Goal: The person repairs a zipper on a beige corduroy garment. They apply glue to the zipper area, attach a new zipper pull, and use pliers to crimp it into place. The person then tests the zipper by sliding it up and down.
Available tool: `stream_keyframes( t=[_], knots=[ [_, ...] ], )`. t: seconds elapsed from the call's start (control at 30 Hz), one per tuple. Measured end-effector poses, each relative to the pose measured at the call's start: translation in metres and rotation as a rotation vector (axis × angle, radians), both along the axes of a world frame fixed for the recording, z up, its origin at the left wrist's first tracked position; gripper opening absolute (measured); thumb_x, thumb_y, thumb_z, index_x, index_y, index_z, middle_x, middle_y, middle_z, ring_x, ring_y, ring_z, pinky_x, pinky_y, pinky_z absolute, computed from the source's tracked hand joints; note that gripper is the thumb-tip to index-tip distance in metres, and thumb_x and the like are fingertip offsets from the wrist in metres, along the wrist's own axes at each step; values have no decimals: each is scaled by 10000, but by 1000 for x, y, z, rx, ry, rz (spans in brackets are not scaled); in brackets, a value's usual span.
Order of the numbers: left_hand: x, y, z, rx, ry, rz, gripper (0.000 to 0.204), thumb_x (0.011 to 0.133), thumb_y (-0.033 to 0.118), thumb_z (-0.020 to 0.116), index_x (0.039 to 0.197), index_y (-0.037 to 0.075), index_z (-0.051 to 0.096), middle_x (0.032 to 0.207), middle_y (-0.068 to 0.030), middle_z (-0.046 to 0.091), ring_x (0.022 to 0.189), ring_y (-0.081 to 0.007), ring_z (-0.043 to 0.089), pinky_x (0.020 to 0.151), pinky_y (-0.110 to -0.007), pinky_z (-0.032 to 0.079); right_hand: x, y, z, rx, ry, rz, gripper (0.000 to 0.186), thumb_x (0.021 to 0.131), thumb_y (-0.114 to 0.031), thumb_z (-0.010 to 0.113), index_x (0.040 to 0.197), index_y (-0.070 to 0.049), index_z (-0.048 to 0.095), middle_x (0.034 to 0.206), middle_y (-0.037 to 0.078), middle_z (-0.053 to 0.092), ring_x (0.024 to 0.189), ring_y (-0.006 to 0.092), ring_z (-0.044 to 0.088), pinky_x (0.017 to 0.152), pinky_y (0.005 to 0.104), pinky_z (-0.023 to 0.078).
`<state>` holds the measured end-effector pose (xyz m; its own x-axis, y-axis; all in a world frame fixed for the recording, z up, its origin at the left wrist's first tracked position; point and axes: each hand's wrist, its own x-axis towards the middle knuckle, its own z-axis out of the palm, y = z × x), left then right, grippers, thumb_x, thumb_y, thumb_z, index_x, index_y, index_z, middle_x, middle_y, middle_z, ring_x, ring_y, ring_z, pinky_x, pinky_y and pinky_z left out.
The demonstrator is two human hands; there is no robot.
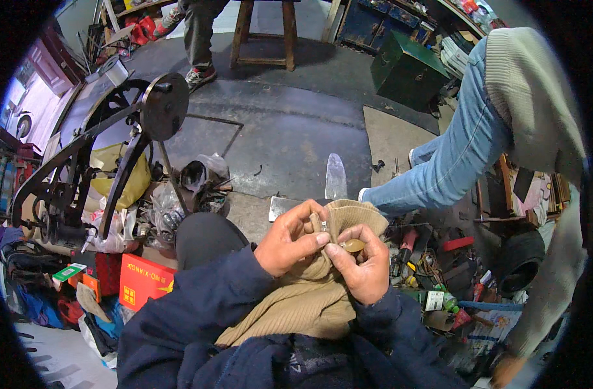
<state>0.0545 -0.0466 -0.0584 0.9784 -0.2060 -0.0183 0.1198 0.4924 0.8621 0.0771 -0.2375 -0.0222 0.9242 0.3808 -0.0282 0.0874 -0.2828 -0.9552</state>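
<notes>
Workshop with dark concrete floor (290,129), cluttered at its edges. Left hand (290,240) and right hand (364,266), each grip closed, pinch a tan knitted garment (309,298) over the lap; right fingers also hold a small button (353,245).

Both forearms enter from the lower edge in dark blue sleeves, elbows bent, angled inward so the hands meet at frame centre. Left hand (289,238) is palm down, fingers curled, thumb and forefinger pinched together at the tips. Right hand (363,264) sits just beside it, slightly lower, back of hand up, fingers bent inward, thumb tip close to the left forefinger. Fingertips of both hands nearly touch. Wrists roughly level.
</notes>
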Motion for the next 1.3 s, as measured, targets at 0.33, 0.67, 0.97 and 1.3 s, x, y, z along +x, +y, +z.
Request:
stream_keyframes(
  t=[0.33,0.67,0.97,1.3],
  knots=[
    [0,8,5,130,-78,-164,132,962,141,683,1008,21,657,955,2,579,921,-93,544,827,-279,443,-9,-5,-4,320,260,-91,115,975,-152,681,961,-50,629,755,-18,622,602,40,521,540,213,410],
    [10,11,-3,482,-574,114,181,834,53,747,975,-8,652,1569,-261,425,1512,-397,340,1199,-458,287,7,-11,-6,479,666,33,151,982,-210,648,962,-62,622,719,-47,519,564,49,432,525,246,412],
    [10,12,7,300,-365,-101,148,875,48,716,991,-7,643,1453,-226,562,1346,-333,532,1116,-433,391,20,-18,-8,485,855,118,172,1010,-196,657,920,-75,574,702,-48,480,525,48,404,497,269,393],
    [6,7,-20,115,-54,-20,217,975,142,694,1154,30,648,975,23,648,861,-70,582,742,-241,470,13,-14,-16,347,628,2,180,1027,-243,650,999,-68,618,692,-52,487,494,37,388,443,222,343]
  ],
)
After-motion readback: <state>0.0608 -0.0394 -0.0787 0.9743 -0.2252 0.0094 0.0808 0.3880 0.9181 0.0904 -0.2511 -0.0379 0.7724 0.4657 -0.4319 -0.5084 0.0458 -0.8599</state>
